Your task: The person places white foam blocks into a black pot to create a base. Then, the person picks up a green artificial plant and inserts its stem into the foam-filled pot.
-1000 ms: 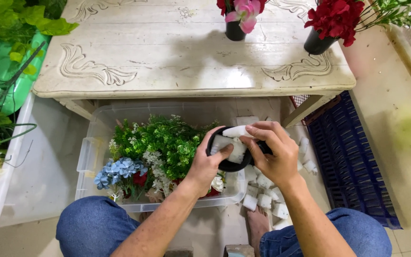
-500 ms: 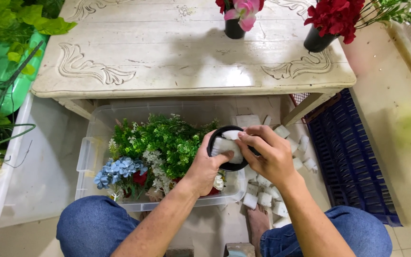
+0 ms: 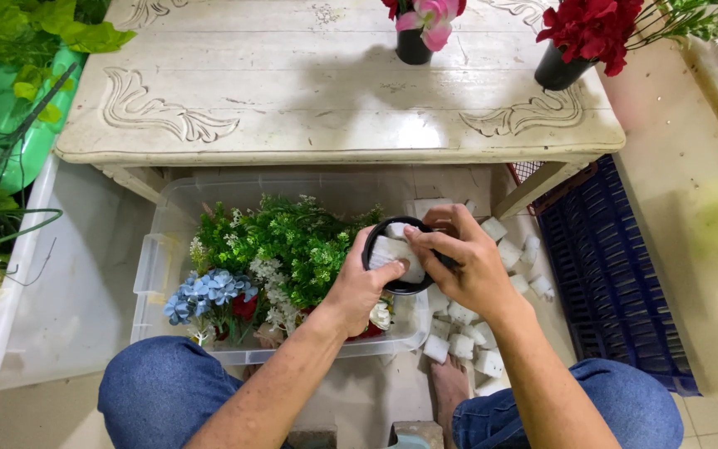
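Denim knees frame the bottom of the frame, and just above them the left hand [image 3: 357, 287] cups a small black pot [image 3: 402, 256] at centre to steady it while the right hand [image 3: 467, 266] has its grip pinching a white foam block [image 3: 394, 252] into its mouth. Beyond lie a clear bin [image 3: 153, 266] of artificial flowers [image 3: 276, 249] and loose foam cubes [image 3: 467, 333] within reach, then the carved white surface [image 3: 292, 91] with two potted blooms [image 3: 579, 37] along the top.

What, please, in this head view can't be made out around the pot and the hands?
- Black pot: its inside and most of its wall, hidden by the white foam block and both hands.
- Left hand: its palm faces away.
- Right hand: its fingers cover part of the block.
- Clear bin: its floor, hidden by flowers.
- Red flowers: cut off by the top edge.
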